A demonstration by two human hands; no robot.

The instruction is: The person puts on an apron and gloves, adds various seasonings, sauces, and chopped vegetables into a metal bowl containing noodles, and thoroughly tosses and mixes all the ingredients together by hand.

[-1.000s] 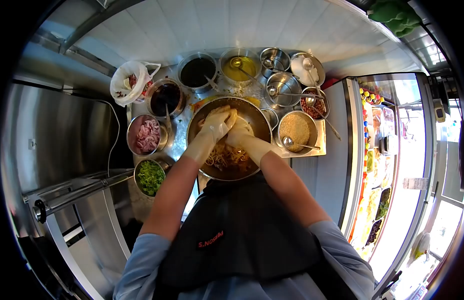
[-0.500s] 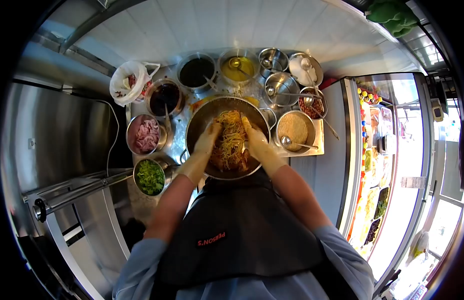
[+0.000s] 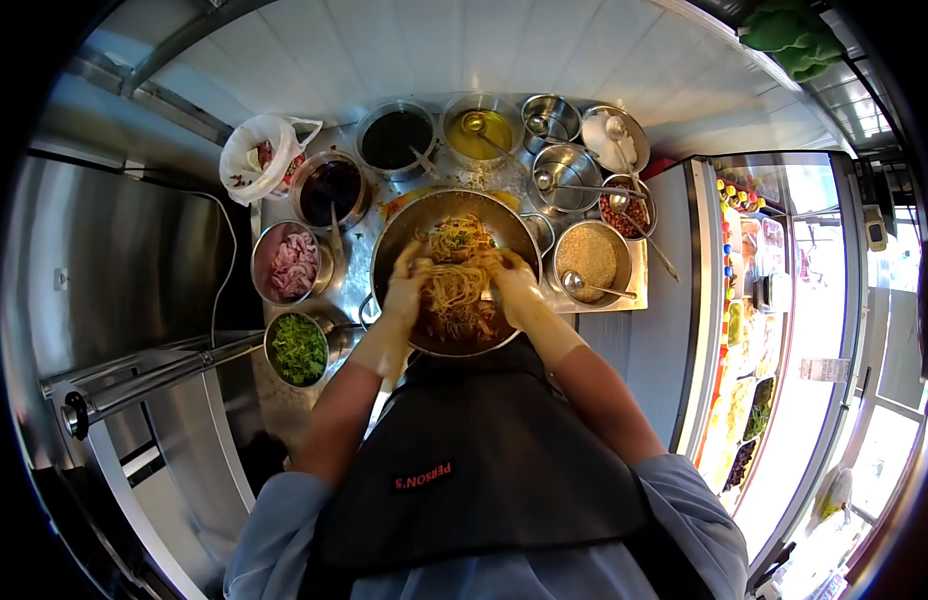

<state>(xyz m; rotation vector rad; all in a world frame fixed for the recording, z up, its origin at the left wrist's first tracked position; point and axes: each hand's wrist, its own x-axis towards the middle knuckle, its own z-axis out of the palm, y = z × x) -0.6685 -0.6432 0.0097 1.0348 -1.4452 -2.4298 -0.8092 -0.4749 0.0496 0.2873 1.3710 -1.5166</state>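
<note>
A wide metal pot with side handles stands in front of me, holding a heap of sauced noodles. Both my hands wear thin, pale gloves and reach down into it. On the left side of the heap, my left hand has its fingers curled into the strands. Opposite it, my right hand grips noodles from the right. A band of strands stretches between the two hands. Some fingertips are buried in the noodles. Reddish sauce and green bits show around the heap.
Left of the pot are bowls of sliced pink onion and chopped greens. Dark sauce, black liquid and yellow oil stand behind. At right are a crumb bowl, peanuts and ladles. A display case stands farther right.
Both hands have shifted, their fingers now bent into the noodles instead of lying straighter along the sides. The noodles have been spread sideways and loosened between them. The pot stays in place.
</note>
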